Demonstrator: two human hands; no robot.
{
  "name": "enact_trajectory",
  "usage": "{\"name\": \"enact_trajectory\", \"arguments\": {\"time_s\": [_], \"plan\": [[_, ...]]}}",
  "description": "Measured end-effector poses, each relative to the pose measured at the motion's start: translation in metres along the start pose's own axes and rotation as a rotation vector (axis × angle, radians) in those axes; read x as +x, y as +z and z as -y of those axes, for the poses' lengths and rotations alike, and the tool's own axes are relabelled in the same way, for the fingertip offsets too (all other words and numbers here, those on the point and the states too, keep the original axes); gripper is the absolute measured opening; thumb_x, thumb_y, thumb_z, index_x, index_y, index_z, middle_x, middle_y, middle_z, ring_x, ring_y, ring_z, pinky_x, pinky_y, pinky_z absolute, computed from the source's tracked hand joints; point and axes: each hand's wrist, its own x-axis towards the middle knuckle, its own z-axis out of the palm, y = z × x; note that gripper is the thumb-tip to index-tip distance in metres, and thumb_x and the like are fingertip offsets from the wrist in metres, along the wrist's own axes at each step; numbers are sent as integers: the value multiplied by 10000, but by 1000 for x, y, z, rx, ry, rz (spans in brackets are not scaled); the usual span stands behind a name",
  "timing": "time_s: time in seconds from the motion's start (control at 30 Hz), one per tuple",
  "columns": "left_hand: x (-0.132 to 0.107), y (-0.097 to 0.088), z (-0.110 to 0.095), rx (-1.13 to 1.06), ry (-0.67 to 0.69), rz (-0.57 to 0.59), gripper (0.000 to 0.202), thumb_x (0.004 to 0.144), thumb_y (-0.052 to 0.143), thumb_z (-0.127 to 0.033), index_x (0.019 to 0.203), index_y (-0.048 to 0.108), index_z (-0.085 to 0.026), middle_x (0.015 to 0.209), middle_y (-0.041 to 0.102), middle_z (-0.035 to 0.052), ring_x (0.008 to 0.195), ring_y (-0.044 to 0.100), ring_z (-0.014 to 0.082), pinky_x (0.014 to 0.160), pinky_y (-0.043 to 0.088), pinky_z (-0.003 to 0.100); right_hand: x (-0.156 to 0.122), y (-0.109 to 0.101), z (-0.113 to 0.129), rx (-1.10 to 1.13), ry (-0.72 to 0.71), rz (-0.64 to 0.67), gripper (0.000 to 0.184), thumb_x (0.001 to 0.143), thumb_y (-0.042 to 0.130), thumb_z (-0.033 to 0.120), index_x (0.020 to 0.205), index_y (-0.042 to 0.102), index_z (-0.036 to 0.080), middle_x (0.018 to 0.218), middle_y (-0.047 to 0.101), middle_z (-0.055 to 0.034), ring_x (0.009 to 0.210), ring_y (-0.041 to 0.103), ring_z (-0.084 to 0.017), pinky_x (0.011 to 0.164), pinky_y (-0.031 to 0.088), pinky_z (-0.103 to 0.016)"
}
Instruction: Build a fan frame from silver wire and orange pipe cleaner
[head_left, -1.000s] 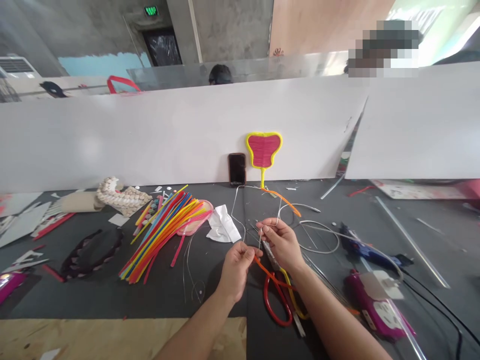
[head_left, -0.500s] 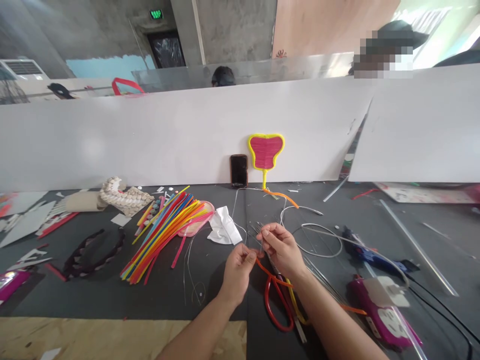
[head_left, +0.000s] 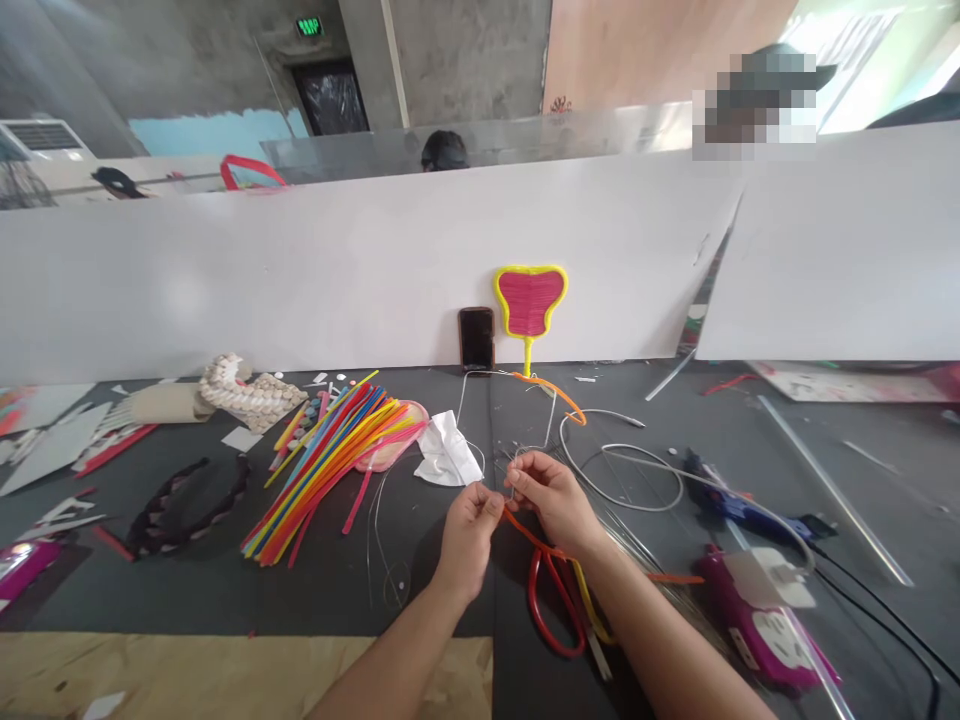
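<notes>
Close together over the dark table, my left hand and my right hand each pinch part of a thin wire frame, whose outline reaches away toward the divider. An orange pipe cleaner trails from between the fingers toward my right forearm. Another orange piece lies along the frame's far end. The exact pinch points are partly hidden by the fingertips. Under my right wrist lie red-handled scissors and a yellow-handled tool, partly covered.
Left lie a bundle of coloured pipe cleaners, crumpled white paper and a dark headband. A phone and a yellow-edged pink fan lean on the white divider. Right are a blue glue gun and purple power strip.
Both hands have shifted slightly left, with the wire frame and orange pipe cleaner. The frame's far end has swung left in front of the fan's handle.
</notes>
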Motion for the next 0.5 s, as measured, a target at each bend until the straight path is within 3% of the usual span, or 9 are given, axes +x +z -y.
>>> {"name": "enact_trajectory", "arguments": {"time_s": [0.17, 0.3, 0.5], "plan": [[-2, 0, -4, 42, 58, 43, 243, 700, 672, -396, 664, 600, -167, 715, 653, 50, 737, 568, 180, 756, 410, 298, -1, 2, -2, 30, 30, -29, 248, 675, 725, 373, 713, 596, 165, 612, 593, 15, 480, 471, -72, 475, 412, -214], [-2, 1, -1, -3, 37, 48, 242, 723, 657, -383, 661, 578, -163, 717, 656, 52, 723, 564, 169, 736, 403, 289, -1, 3, 2, 115, 60, 5, 242, 684, 722, 363, 797, 635, 167, 693, 628, -6, 500, 475, -71, 480, 425, -216], [-5, 2, 2, 19, 18, 89, 225, 751, 636, -368, 679, 570, -165, 734, 664, 52, 696, 542, 152, 686, 384, 259, 0, 4, 4, 176, -49, -113, 231, 723, 681, 393, 810, 651, 181, 714, 636, -14, 510, 460, -79, 433, 393, -200]]}}
